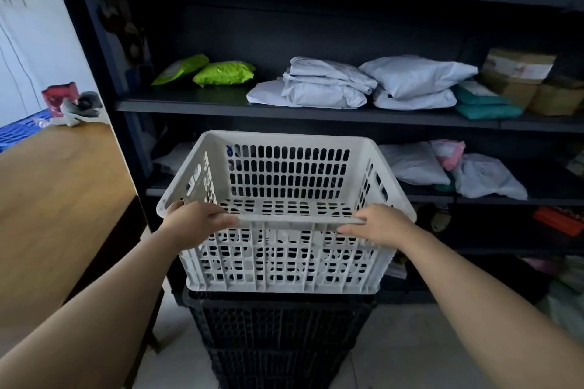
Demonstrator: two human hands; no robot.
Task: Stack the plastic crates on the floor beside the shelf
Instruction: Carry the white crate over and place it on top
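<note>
A white slotted plastic crate [284, 167] stands empty on top of a stack of black plastic crates [278, 331] on the pale floor, right in front of the dark shelf [284, 110]. My left hand [196, 219] grips the near rim at its left corner, fingers curled over the edge. My right hand [379, 224] holds the same rim at the right, thumb inside and fingers down the outer wall. The white crate sits level and square on the black ones.
A wooden table [57, 199] stands close on the left, with a blue crate [22, 129] and small clutter at its far end. The shelf boards carry white, green and teal parcels and cardboard boxes [518, 73]. Bags lie on the floor at right.
</note>
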